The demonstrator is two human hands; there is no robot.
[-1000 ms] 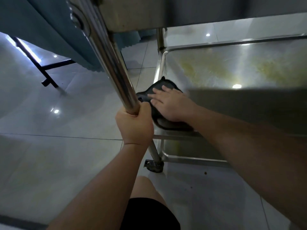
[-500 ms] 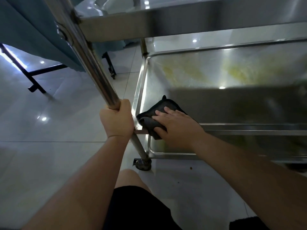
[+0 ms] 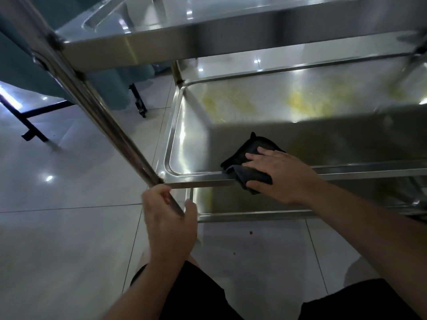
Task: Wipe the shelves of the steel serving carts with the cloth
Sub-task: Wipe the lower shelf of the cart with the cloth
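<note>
the right hand (image 3: 279,174) presses the dark cloth (image 3: 248,162) flat-fingered over the middle shelf's (image 3: 254,107) near rim, centre frame. the left hand (image 3: 169,224) curls loosely round the cart post (image 3: 129,144). best to sweep with firm, overlapping strokes toward the yellow stains (image 3: 307,103) at upper right.

Hidden and cropped parts of the cart view.

The right hand (image 3: 280,173) is covering the middle of the cloth (image 3: 248,155), and the cloth is hiding a stretch of the shelf rim (image 3: 198,175). The left hand (image 3: 169,224) is concealing the lower post (image 3: 97,107); its caster is not showing. The frame edge is cropping the top shelf (image 3: 231,35), the post's upper end, both forearms and the shorts (image 3: 196,294). The bottom shelf (image 3: 233,203) is lying mostly behind the middle one.
</note>
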